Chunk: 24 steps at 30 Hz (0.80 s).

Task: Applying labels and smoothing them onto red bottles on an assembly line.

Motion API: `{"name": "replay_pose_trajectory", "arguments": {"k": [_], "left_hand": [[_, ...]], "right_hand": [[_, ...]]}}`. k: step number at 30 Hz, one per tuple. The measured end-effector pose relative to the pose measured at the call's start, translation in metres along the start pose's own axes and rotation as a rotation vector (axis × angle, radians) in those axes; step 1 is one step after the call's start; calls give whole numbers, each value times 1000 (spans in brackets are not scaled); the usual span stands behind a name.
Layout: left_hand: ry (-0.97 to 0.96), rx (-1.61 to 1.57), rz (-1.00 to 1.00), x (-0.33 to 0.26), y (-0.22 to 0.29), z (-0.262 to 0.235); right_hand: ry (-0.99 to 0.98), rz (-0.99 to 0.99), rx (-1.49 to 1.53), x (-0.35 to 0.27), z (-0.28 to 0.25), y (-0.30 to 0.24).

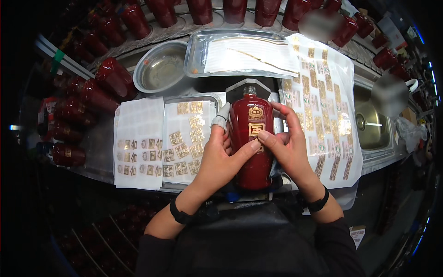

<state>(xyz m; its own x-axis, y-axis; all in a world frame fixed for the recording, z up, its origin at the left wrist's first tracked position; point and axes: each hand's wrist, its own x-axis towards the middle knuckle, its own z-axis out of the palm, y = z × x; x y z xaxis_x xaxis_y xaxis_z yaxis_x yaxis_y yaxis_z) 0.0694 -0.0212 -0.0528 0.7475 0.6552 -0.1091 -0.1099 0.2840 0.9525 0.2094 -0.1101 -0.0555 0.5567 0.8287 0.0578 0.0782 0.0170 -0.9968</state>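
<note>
A dark red glass bottle [253, 171] lies tilted back in front of me, its clear bare neck pointing away. Gold decals [255, 128] run down its front. My left hand [218, 157] holds the bottle's left side, with its thumb across the front and a pale finger cot [222, 116] on one finger. On the other side my right hand [291, 147] wraps the bottle and presses its thumb on the lower gold decal. Part of that decal is hidden under both thumbs. Behind the neck is a pale angular holder [262, 86].
Sheets of gold decals lie left [138, 115] and right [339, 111]. A metal bowl [159, 69] and a tray [196, 51] holding a sheet with gold strips stand behind. Red bottles [198, 11] line the far conveyor and the left. A sink [374, 122] is at right.
</note>
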Motion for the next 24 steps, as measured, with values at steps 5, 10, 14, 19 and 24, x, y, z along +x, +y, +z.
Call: {"name": "replay_pose_trajectory", "arguments": {"k": [5,10,14,19,24], "left_hand": [[-8,-26,-8,0,-3,-3],[9,-3,-35,1,0,0],[21,-40,-6,1,1,2],[15,-28,-3,1,3,2],[-4,-15,-24,2,-1,-1]], "right_hand": [[22,13,109,10,0,0],[55,42,99,23,3,6],[68,56,-41,25,2,7],[93,27,-68,25,4,7],[68,43,13,25,5,2]]}}
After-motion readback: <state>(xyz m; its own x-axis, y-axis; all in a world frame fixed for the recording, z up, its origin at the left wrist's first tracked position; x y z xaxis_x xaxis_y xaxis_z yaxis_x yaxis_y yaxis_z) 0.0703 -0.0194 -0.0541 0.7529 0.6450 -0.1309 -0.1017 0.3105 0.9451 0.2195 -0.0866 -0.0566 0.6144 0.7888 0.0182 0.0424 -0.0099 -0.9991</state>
